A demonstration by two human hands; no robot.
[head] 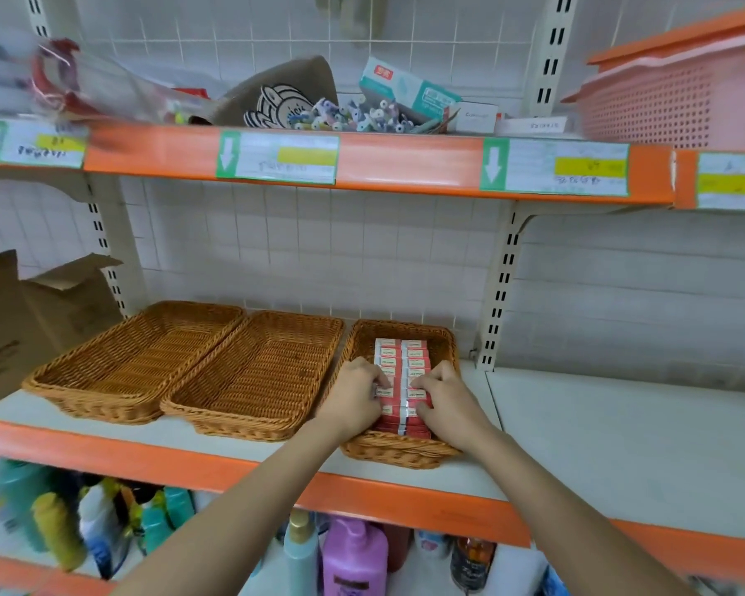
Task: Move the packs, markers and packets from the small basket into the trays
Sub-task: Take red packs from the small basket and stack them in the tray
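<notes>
Small basket (398,449): set at the right of the shelf (577,445), beside the trays, so transfers stay short.
Packs (401,359): red, ranked in two rows inside the small basket.
Left hand (353,400): fingers curled on a near pack, apparently to lift it.
Right hand (441,402): fingers curled over the near packs, presumably steadying or gathering them.
Trays (250,372): two, seen without contents, awaiting stock.

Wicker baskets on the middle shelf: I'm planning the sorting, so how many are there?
3, side by side: the left tray, the middle tray, and the small basket at the right, holding red packs under both hands.
</notes>
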